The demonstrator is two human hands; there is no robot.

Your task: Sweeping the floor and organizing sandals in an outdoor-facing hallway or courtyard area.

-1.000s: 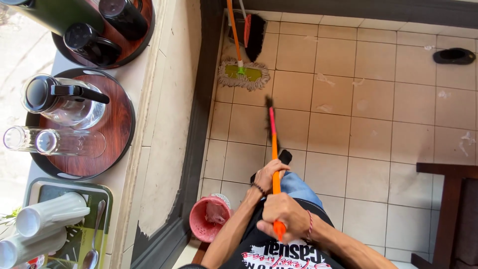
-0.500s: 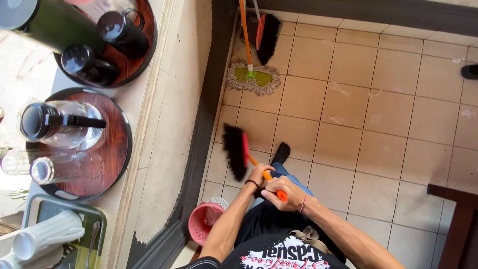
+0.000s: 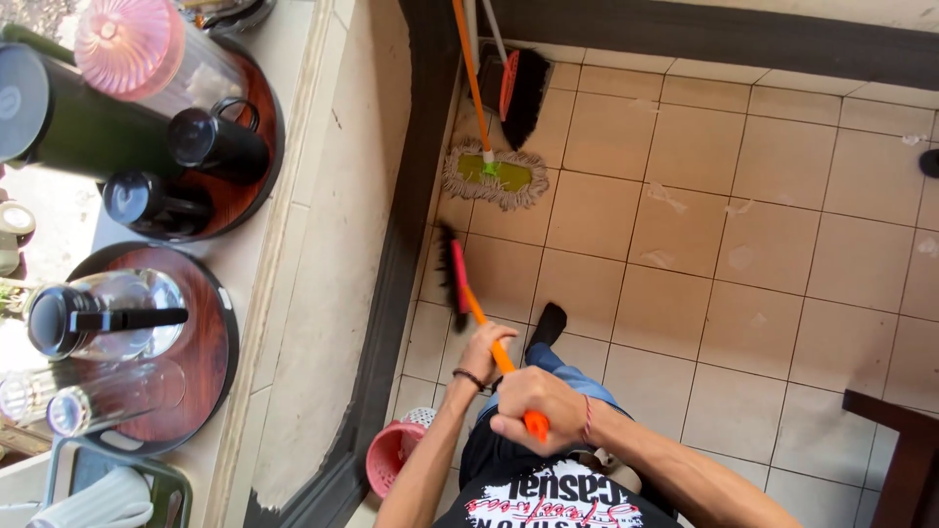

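Both my hands grip the orange handle of a broom (image 3: 482,318). My left hand (image 3: 482,354) holds it lower down the shaft, and my right hand (image 3: 533,401) holds the upper end near my chest. The broom's dark bristle head (image 3: 452,274) with a red base rests on the beige tiled floor (image 3: 704,235) close to the dark base of the counter. My black-socked foot (image 3: 548,325) stands on the tiles just right of the handle.
A flat mop (image 3: 492,174) and a second dark broom (image 3: 520,88) lean against the far wall. A pink basket (image 3: 391,460) sits by the counter base. On the counter, round brown trays (image 3: 210,342) carry a glass jug, glasses and dark flasks. A dark wooden table corner (image 3: 895,450) is at right.
The broom head has swept left across the tiles, from the middle of the floor toward the counter base. Both hands stayed on the handle and shifted left with it.
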